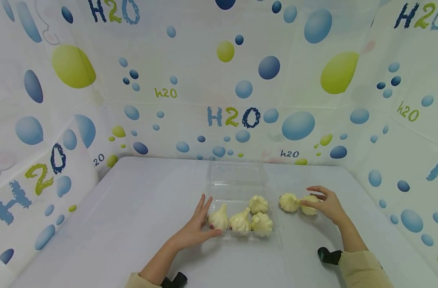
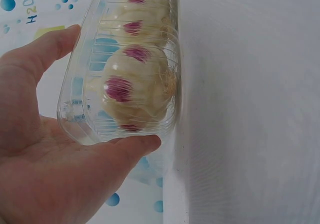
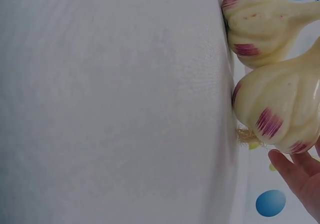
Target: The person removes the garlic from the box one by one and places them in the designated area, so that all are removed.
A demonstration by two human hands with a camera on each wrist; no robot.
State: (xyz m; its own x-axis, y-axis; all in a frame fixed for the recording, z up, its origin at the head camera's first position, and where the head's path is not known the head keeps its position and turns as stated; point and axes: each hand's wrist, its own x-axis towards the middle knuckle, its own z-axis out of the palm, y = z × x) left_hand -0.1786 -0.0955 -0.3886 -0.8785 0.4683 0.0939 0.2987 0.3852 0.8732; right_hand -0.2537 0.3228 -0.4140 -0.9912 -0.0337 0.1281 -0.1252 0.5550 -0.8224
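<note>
A clear plastic tray [image 1: 233, 197] lies in the middle of the table with several garlic bulbs [image 1: 240, 220] in it. Its lid [image 1: 237, 174] lies open behind. My left hand [image 1: 204, 220] rests against the tray's left end, fingers straight and thumb along the front edge. In the left wrist view the tray's corner [image 2: 85, 119] sits between thumb and forefinger of the left hand [image 2: 40, 149]. Two loose bulbs lie right of the tray. My right hand [image 1: 314, 200] pinches the right bulb [image 1: 310, 208], [image 3: 280, 109], which rests on the table. The other bulb [image 1: 289, 202], [image 3: 260, 24] touches it.
A white cloth covers the table [image 1: 132, 224]. Cloth walls printed with blue and green bubbles [image 1: 240, 100] close it in at the back, left and right. Black wrist straps [image 1: 328, 256] show near the front edge.
</note>
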